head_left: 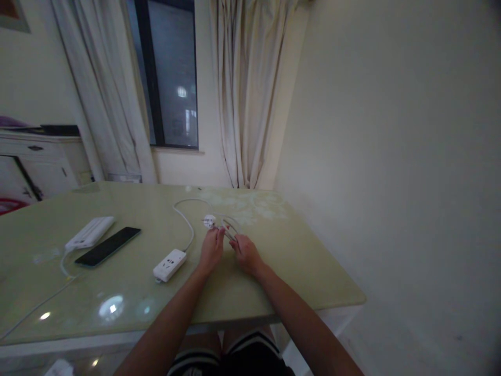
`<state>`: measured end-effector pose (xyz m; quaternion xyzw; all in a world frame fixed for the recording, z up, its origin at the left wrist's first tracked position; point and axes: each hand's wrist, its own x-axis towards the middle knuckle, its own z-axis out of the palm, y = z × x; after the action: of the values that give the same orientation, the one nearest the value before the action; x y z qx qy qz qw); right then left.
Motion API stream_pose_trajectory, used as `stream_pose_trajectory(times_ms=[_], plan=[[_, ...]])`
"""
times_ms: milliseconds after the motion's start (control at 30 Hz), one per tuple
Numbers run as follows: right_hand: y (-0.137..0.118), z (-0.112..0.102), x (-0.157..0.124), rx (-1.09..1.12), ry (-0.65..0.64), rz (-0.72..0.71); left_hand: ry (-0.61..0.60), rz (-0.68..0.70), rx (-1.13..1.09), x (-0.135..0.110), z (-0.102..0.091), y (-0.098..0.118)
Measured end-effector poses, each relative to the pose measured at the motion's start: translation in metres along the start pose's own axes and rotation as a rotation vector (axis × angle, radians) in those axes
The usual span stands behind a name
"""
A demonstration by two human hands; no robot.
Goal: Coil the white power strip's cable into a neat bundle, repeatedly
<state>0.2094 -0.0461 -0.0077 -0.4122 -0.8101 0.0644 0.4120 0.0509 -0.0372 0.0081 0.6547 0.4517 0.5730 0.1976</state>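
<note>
Both my hands are closed on a white power cord (230, 233), which is gathered into loops between them. My left hand (212, 247) grips the cord close to its white plug (209, 221), whose prongs point left. My right hand (246, 253) pinches the looped part a little to the right. From the loops the cord curves back and left over the table, then forward to a white socket block (169, 265), which lies face up left of my left hand. Parts of the cord inside my fingers are hidden.
On the left of the pale green table (305, 271) lie a black phone (108, 247) and a white box-shaped device (90, 233) with a thin cable (39, 307) running to the table's front edge. A wall (391, 156) stands along the right side.
</note>
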Motion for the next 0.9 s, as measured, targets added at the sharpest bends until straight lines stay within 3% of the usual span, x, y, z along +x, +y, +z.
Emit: stream_pose_trajectory(times_ms=[100, 200, 267, 333, 467, 600, 700, 800, 900], plan=[[-0.002, -0.001, 0.0, 0.172, 0.098, 0.11, 0.028, 0.15, 0.168, -0.005, -0.001, 0.001], [-0.003, -0.002, -0.001, 0.207, 0.164, 0.168, 0.102, 0.327, 0.245, -0.012, -0.002, 0.007], [-0.002, -0.001, -0.003, 0.15, 0.167, 0.146, 0.141, 0.404, 0.269, -0.014, -0.003, 0.011], [-0.003, 0.0, -0.005, 0.077, 0.125, 0.069, 0.089, 0.418, 0.223, -0.015, -0.005, 0.015], [-0.007, 0.001, -0.005, 0.015, 0.029, -0.115, -0.107, 0.274, -0.072, -0.011, -0.01, 0.018], [-0.011, -0.004, -0.004, 0.057, 0.033, -0.074, -0.139, 0.193, -0.066, -0.01, -0.012, 0.015], [-0.013, -0.007, -0.003, 0.065, 0.077, -0.035, 0.039, 0.127, -0.066, -0.012, -0.013, 0.016], [-0.015, -0.008, -0.002, 0.07, 0.15, -0.095, 0.26, 0.004, -0.206, -0.014, -0.015, 0.021], [-0.018, -0.01, -0.001, 0.095, 0.19, -0.134, 0.26, -0.15, -0.429, -0.012, -0.015, 0.024]])
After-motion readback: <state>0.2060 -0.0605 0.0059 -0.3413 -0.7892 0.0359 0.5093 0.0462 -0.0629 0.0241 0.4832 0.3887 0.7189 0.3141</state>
